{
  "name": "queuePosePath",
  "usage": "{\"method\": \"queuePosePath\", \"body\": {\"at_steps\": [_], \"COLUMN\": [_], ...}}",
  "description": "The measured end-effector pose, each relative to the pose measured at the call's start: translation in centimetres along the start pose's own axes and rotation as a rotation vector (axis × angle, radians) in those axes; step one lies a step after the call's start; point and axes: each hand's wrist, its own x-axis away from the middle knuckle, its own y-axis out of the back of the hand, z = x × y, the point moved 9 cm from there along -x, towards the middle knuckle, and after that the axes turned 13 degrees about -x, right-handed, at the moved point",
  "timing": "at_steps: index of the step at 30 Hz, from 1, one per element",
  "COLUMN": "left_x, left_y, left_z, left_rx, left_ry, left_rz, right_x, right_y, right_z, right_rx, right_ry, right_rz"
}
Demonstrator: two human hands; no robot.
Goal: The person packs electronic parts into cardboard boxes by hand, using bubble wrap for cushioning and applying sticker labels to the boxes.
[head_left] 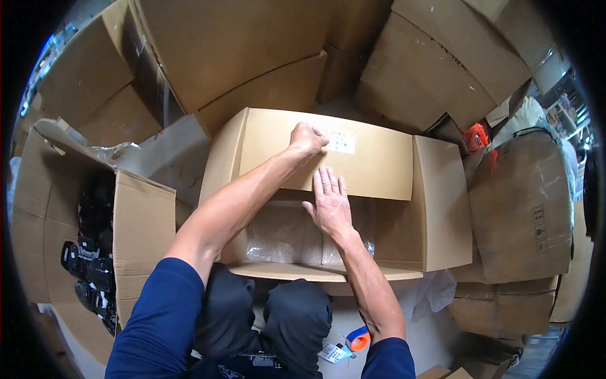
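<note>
White label [343, 143] already lies on the far flap [379, 174] of your carton [443, 208], whose top stands open. Your left hand [307, 139] curls closed at the label's left edge, any pinch hidden; your right hand [332, 207] lies flat, gripping nothing. Bubble wrap [284, 240] lies inside; black items [98, 271] sit in the left box [145, 221].

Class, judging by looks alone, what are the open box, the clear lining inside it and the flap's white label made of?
Open box: probably cardboard; matte brown, with stiff creased folds. Clear lining: likely plastic, perhaps bubble wrap; glossy, see-through, glinting. White label: seemingly paper; matte, thin, lying flat.
</note>
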Motion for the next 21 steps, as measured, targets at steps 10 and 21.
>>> {"method": "queuePosePath", "body": {"at_steps": [10,21], "left_x": [-0.9,1.2], "left_y": [-2.2,4.2], "left_z": [-2.2,0.4], "left_rx": [-0.353,-0.449], "left_ry": [-0.022,-0.249], "left_rz": [-0.152,-0.397], "right_x": [0.4,0.9], "right_y": [0.6,1.7], "right_z": [-1.3,-0.3], "right_rx": [-0.072,-0.128], "right_ry": [-0.005,0.062], "right_rz": [-0.022,-0.126]}}
